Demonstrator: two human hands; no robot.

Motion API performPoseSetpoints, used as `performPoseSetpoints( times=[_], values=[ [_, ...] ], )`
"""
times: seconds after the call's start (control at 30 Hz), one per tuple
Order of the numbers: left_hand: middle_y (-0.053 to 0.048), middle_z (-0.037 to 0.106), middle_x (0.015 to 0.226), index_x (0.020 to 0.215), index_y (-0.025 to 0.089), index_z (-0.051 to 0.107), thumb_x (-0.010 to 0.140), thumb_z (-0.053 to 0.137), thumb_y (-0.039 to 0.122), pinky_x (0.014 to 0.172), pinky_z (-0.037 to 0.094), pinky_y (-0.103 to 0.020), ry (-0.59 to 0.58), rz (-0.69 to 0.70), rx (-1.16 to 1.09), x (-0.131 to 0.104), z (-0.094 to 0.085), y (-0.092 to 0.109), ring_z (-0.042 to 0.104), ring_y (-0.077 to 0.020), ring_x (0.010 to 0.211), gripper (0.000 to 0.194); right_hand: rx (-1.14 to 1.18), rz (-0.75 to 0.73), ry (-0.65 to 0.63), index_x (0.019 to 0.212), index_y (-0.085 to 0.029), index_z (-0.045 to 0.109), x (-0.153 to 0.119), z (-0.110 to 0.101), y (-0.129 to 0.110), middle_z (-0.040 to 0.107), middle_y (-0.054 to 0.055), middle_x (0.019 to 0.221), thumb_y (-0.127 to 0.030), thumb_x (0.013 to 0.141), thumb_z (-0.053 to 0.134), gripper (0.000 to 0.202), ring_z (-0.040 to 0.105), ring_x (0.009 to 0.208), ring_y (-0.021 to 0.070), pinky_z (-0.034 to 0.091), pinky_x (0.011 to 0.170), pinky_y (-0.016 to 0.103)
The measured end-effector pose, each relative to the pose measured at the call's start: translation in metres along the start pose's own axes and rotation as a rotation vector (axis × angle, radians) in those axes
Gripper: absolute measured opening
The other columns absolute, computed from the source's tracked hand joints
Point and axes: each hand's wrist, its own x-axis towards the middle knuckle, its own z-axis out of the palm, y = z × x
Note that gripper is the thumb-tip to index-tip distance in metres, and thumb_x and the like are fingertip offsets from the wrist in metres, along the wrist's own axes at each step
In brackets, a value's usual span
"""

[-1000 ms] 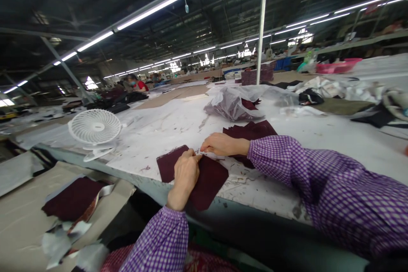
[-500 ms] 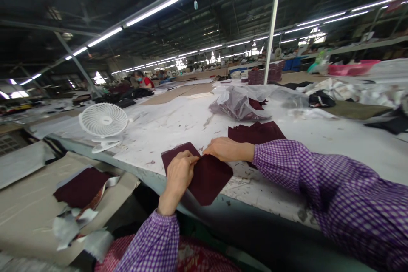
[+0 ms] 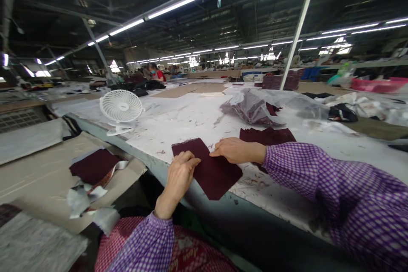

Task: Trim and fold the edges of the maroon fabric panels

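Observation:
A dark maroon fabric piece (image 3: 219, 176) with cut corners lies at the front edge of the white-topped table, its near end jutting past the edge. My left hand (image 3: 181, 173) is closed at its left side, thumb and fingertips pinched together on the cloth. From the right, my right hand (image 3: 237, 150) grips the opposite edge, its fingertips pressed together; the thumb is mostly hidden. Just behind my right hand rests a stack of maroon fabric pieces (image 3: 267, 135), partly covered by that hand and its sleeve.
A small white fan (image 3: 121, 107) stands left on the table (image 3: 178, 114). Behind the stack is a clear plastic bag (image 3: 248, 108) with maroon cloth inside. At lower left, maroon cloth and scraps (image 3: 94, 165) lie on a beige surface. A pink basin (image 3: 379, 85) sits far right.
The view has swung left, so things appear farther right. The fabric, raised in a fold between my hands before, now lies flatter, and my fingertips are slightly farther apart.

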Motion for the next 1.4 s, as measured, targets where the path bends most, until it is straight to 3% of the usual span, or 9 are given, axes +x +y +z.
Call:
performPoseSetpoints(
  times=[0.27, 0.43, 0.6, 0.73, 0.9, 1.13, 1.27, 1.4],
  values=[
    [-0.005, 0.06, 0.083, 0.091, 0.018, 0.068, 0.092, 0.048, 0.023, 0.074, 0.044, -0.033, -0.003, -0.053, -0.051, -0.006, -0.002, -0.008, 0.052, -0.0196, 0.082, 0.02, -0.1, -0.076, -0.172, 0.14, -0.029, 0.046, 0.011, -0.035, -0.022, 0.068, 0.011, 0.099, -0.005, 0.083, 0.043, 0.062, 0.061, 0.087, 0.021, 0.039, 0.068, 0.029],
    [-0.004, 0.059, 0.081, 0.082, 0.018, 0.064, 0.091, 0.048, 0.022, 0.077, 0.044, -0.033, 0.034, -0.097, -0.148, -0.018, -0.008, -0.016, 0.054, -0.0192, 0.083, 0.018, -0.096, -0.135, -0.233, 0.141, -0.028, 0.044, 0.018, -0.043, -0.022, 0.069, 0.01, 0.096, -0.004, 0.082, 0.044, 0.065, 0.06, 0.079, 0.0193, 0.036, 0.066, 0.029],
    [-0.003, 0.06, 0.086, 0.093, 0.019, 0.063, 0.091, 0.049, 0.023, 0.075, 0.045, -0.03, 0.105, -0.218, -0.331, -0.025, -0.011, -0.018, 0.057, -0.0163, 0.081, 0.015, -0.112, -0.155, -0.247, 0.141, -0.027, 0.044, 0.019, -0.049, -0.023, 0.07, 0.01, 0.091, -0.003, 0.081, 0.044, 0.065, 0.058, 0.076, 0.0191, 0.034, 0.064, 0.029],
    [-0.002, 0.057, 0.082, 0.09, 0.02, 0.064, 0.087, 0.052, 0.02, 0.071, 0.045, -0.029, 0.073, -0.248, -0.283, -0.022, -0.009, -0.014, 0.056, -0.0159, 0.077, 0.013, -0.105, -0.159, -0.274, 0.143, -0.029, 0.04, 0.02, -0.05, -0.023, 0.069, 0.009, 0.088, -0.002, 0.08, 0.044, 0.069, 0.057, 0.076, 0.0193, 0.034, 0.064, 0.03],
    [-0.003, 0.056, 0.082, 0.085, 0.02, 0.064, 0.092, 0.043, 0.022, 0.073, 0.044, -0.03, 0.072, -0.184, -0.226, -0.023, -0.006, -0.012, 0.056, -0.017, 0.082, 0.023, -0.106, -0.186, -0.258, 0.141, -0.029, 0.044, 0.025, -0.052, -0.024, 0.067, 0.007, 0.079, 0.001, 0.077, 0.045, 0.071, 0.055, 0.067, 0.0167, 0.035, 0.062, 0.028],
    [-0.005, 0.064, 0.093, 0.093, 0.021, 0.067, 0.092, 0.044, 0.023, 0.078, 0.048, -0.03, 0.11, -0.168, -0.358, -0.036, -0.013, -0.021, 0.06, -0.017, 0.088, 0.023, -0.216, -0.196, -0.154, 0.147, -0.035, 0.031, 0.018, -0.039, -0.032, 0.066, 0.008, 0.083, -0.002, 0.086, 0.037, 0.07, 0.057, 0.066, 0.0169, 0.034, 0.056, 0.027],
    [-0.006, 0.065, 0.093, 0.097, 0.019, 0.066, 0.091, 0.047, 0.023, 0.085, 0.047, -0.035, 0.22, -0.181, -0.246, -0.032, -0.013, -0.018, 0.058, -0.0199, 0.093, 0.02, -0.209, -0.119, -0.066, 0.145, -0.031, 0.036, 0.013, -0.03, -0.033, 0.067, 0.01, 0.081, -0.018, 0.093, 0.044, 0.054, 0.061, 0.068, 0.0186, 0.036, 0.057, 0.026],
    [-0.005, 0.065, 0.097, 0.094, 0.02, 0.067, 0.09, 0.051, 0.023, 0.087, 0.047, -0.037, 0.136, -0.102, -0.173, -0.024, -0.01, -0.014, 0.057, -0.0206, 0.095, 0.017, -0.12, 0.044, -0.011, 0.135, -0.028, 0.051, 0.015, -0.022, -0.025, 0.067, 0.013, 0.095, -0.04, 0.092, 0.05, 0.044, 0.064, 0.081, 0.0222, 0.042, 0.065, 0.028]
  ],
)
